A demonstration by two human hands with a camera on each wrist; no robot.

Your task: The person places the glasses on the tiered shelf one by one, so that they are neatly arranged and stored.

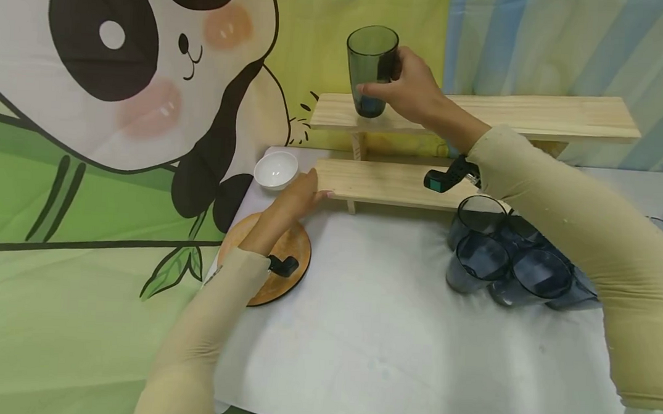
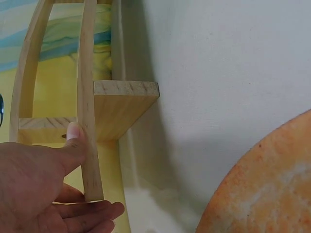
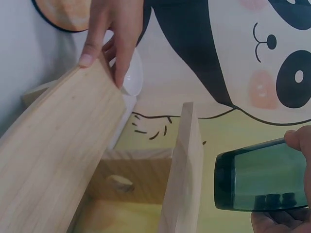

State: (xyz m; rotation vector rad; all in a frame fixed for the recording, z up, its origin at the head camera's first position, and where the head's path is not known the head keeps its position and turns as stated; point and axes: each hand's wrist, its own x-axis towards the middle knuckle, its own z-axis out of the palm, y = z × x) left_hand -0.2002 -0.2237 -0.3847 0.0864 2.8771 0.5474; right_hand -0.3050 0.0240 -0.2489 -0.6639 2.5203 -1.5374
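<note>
A tinted drinking glass (image 1: 365, 66) is upright in my right hand (image 1: 414, 90), thumb and fingers round its side. It is held over the left end of the upper board (image 1: 535, 117) of a two-tier wooden shelf rack. A small gap shows between the glass's base and that board in the right wrist view. My left hand (image 1: 293, 199) grips the left end of the lower board (image 1: 388, 183). In the left wrist view its thumb (image 2: 75, 138) lies on one face of the board, with the fingers around the other side.
Several dark tinted glasses (image 1: 481, 263) stand clustered on the white-covered table (image 1: 370, 344), right of centre. A white bowl (image 1: 276, 169) sits left of the rack. Beneath my left forearm lies a round wooden board (image 1: 290, 273). A panda-print cloth (image 1: 219, 103) hangs behind.
</note>
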